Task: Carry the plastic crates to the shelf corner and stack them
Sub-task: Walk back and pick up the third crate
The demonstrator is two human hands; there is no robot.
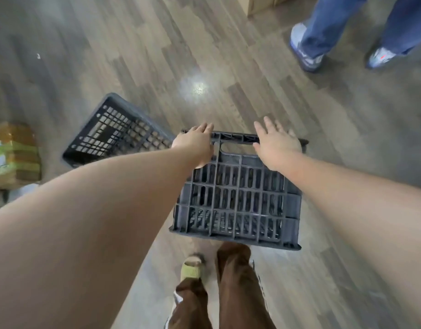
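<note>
A dark grey plastic crate (238, 200) is right in front of me, above my feet, with its slatted side wall and handle slot facing me. My left hand (196, 144) lies on the left end of its top rim, fingers stretched forward over the corner. On the right end of the rim rests my right hand (277, 144), flat with its fingers spread. Neither hand is curled around the rim. A second dark grey crate (114, 134) sits tilted on the floor to the left, just behind my left forearm, showing its latticed wall.
Another person's legs in blue jeans and sneakers (309, 51) stand at the upper right. Cardboard boxes with green labels (12, 157) sit at the left edge, and a box corner (259, 3) shows at the top. Grey wood-pattern floor (157, 55) stretches ahead.
</note>
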